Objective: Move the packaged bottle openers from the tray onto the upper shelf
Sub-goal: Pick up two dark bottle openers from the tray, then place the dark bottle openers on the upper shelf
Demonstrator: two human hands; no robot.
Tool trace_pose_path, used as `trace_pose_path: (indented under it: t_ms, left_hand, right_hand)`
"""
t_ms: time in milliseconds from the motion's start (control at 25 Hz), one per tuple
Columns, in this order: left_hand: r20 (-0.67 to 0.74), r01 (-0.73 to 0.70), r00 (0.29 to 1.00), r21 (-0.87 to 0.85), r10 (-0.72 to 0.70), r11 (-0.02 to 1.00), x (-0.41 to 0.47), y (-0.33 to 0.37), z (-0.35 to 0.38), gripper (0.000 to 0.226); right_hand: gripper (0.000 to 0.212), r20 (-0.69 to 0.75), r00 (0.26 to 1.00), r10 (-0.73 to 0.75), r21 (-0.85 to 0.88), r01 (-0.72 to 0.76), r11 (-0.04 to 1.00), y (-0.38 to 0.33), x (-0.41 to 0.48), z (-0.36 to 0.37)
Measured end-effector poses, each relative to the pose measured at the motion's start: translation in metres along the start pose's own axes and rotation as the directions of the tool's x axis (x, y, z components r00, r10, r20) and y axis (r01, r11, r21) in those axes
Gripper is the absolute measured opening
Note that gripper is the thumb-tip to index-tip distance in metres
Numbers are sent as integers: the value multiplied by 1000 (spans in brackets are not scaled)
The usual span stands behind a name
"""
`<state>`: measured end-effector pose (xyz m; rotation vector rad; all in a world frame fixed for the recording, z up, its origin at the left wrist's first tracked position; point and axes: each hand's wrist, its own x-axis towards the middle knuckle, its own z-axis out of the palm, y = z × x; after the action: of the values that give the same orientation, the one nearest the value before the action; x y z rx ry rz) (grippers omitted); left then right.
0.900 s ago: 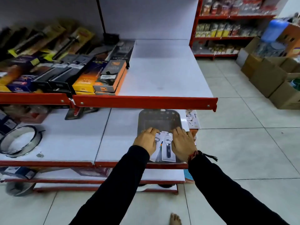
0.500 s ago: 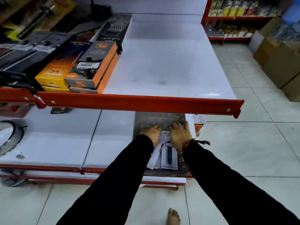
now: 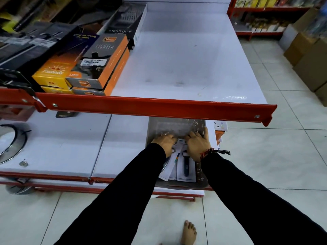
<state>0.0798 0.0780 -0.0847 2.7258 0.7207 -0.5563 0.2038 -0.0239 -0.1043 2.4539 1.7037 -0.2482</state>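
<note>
A grey metal tray [image 3: 177,127] sits on the lower white shelf, partly under the red front edge of the upper shelf [image 3: 155,107]. A small stack of white carded bottle openers [image 3: 185,168] lies at the tray's near end, the top one showing a dark handle. My left hand [image 3: 165,143] and my right hand [image 3: 198,145] rest on the far end of the stack, fingers curled over the cards. The upper shelf's white surface [image 3: 185,59] is bare on its right half.
Boxed lighters and other boxed goods [image 3: 99,68] fill the upper shelf's left half. A round metal ring [image 3: 10,144] lies on the lower shelf at left. Cardboard boxes [image 3: 307,59] stand on the tiled floor at right. A bare foot [image 3: 189,232] is below.
My head has moved closer and lower, so the upper shelf looms larger. Both hands stay on the stack in the tray, shifted slightly toward its far end.
</note>
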Motion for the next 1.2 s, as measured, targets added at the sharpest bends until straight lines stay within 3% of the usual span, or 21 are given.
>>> trace_pose_path:
  t_ms: [240,400,520,640,880,1000,1200]
  left_hand:
    - [-118,82,990,-18,-83,997,-10,0,-12,43]
    - [-229,86,969,-35,-92,996,-31,-2,-36,35]
    - [-219,93,970,-78,-108,993,-57,-2,-52,32]
    - [-226,117,964,-106,-139,987,-95,5,-60,31]
    - [-493,70,863,-97,-109,993,-173,27,-87,28]
    - [-614,48,785,-74,-84,996,-208,40,-112,27]
    - [-700,67,711,-31,-70,997,-249,46,-166,27]
  right_hand:
    - [49,-51,999,11,65,-8,998,2,-3,-9]
    - [46,-44,999,2,338,13,941,7,-15,-41]
    - [40,-49,999,15,410,6,912,1,-36,-67]
    - [44,-126,992,26,380,24,925,-12,-72,-88]
    - [57,-345,936,67,197,2,980,-32,-129,-137]
    - [53,-423,904,54,169,20,985,-40,-155,-165]
    - [40,-524,852,13,159,83,984,-42,-179,-225]
